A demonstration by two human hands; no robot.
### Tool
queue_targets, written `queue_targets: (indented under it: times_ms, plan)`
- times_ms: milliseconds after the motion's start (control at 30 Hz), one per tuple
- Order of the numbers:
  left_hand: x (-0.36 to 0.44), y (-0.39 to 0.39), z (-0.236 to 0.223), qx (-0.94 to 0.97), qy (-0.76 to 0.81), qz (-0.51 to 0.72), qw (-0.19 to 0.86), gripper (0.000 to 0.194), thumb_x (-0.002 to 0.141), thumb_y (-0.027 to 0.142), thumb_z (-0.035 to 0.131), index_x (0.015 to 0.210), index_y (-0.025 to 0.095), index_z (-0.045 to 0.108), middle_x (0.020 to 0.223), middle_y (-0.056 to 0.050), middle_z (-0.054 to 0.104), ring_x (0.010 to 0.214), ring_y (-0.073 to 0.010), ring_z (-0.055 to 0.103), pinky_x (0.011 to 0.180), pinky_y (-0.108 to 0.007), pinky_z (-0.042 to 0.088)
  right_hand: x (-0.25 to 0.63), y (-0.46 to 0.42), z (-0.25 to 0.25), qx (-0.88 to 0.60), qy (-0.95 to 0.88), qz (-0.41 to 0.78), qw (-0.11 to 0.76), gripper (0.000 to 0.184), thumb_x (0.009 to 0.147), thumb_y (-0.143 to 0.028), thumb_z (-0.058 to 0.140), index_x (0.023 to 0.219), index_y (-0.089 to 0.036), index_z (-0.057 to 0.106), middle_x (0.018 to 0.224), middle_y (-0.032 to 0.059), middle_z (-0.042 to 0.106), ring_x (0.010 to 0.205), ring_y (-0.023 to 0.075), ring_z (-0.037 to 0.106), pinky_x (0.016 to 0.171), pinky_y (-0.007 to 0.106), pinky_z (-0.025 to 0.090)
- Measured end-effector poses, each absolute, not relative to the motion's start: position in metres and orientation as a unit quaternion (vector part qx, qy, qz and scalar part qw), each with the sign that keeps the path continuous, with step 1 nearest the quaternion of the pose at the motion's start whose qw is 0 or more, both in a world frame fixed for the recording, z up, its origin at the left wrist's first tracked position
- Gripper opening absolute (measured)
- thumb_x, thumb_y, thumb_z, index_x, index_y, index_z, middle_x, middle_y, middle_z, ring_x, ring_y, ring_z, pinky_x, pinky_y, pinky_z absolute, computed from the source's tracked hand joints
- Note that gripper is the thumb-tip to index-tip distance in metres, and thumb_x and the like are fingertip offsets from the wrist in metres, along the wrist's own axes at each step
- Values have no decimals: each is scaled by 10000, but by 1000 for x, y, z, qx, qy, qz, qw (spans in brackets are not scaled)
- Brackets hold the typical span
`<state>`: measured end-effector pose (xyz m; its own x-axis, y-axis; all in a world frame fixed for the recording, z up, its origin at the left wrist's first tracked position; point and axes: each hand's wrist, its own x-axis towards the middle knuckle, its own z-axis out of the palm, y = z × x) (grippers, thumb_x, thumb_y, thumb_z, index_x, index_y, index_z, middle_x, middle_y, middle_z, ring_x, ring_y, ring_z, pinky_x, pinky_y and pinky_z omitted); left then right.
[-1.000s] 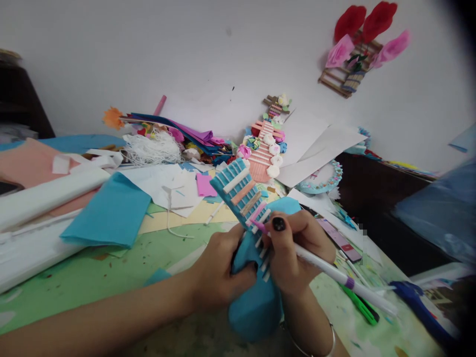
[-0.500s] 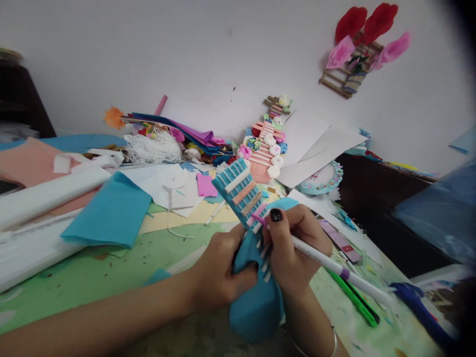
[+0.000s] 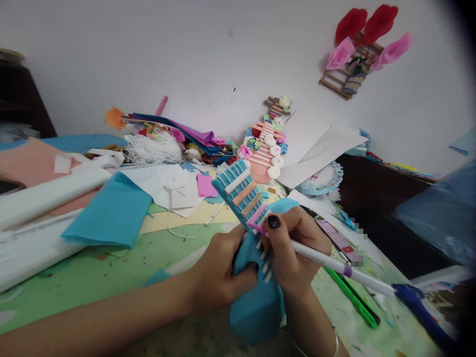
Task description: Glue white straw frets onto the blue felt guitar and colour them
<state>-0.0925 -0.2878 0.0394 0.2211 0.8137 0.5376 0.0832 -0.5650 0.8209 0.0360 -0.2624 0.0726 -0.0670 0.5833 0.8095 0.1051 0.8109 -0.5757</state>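
My left hand [image 3: 223, 270] is closed around the middle of a blue guitar-shaped paper craft [image 3: 256, 315], tilted with its wide rounded end toward me. White strings and crosswise strips in white, peach, tan and pink run over its narrow upper part. In my right hand [image 3: 297, 248] is a white marker pen [image 3: 330, 263] with a purple band, gripped near its pink tip. That tip touches or nearly touches the craft just below the pink strip [image 3: 257, 214]. The fingertips of my right hand partly hide the lower strips.
A green box cutter [image 3: 351, 297] and dark blue scissors [image 3: 420, 312] lie on the right. Folded blue paper [image 3: 109, 213] and white rolls [image 3: 48, 198] are at left. By the wall stand a pink flower-trimmed guitar craft [image 3: 260, 161] and white string [image 3: 154, 148].
The marker's pink tip has shifted slightly down and left on the craft, and its back end has swung a little up and right. My left hand stays in place.
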Motion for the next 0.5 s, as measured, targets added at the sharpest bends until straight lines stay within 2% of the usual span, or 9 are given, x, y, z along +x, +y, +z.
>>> queue_targets:
  times_ms: [133,233,367,500]
  plan:
    - [-93,-288,37,702,322,541,334,110,705,162,538,809,186,514,678,51,533,583,-95,456,564,-237,363,37,-262,70,-209,-704,234,637,276,894,-214,610,647,-204,488,504,-55,469,426,80,393,424,251,306]
    - [-93,-287,36,703,320,540,334,119,701,163,548,808,191,505,662,58,521,571,-93,447,555,-234,362,36,-261,70,-231,-686,201,660,271,895,-208,608,654,-204,486,517,-54,479,434,78,392,421,247,304]
    - [-94,-287,36,713,314,535,327,146,698,151,543,838,189,521,659,54,532,564,-96,452,551,-235,369,36,-262,71,-227,-729,179,620,290,877,-209,632,628,-197,485,506,-54,474,434,76,403,430,247,312]
    - [-94,-288,38,706,326,529,340,140,712,183,528,851,183,526,684,44,551,575,-100,465,556,-238,365,36,-261,72,-226,-673,208,673,281,906,-252,597,648,-197,501,518,-52,485,426,76,403,412,236,316]
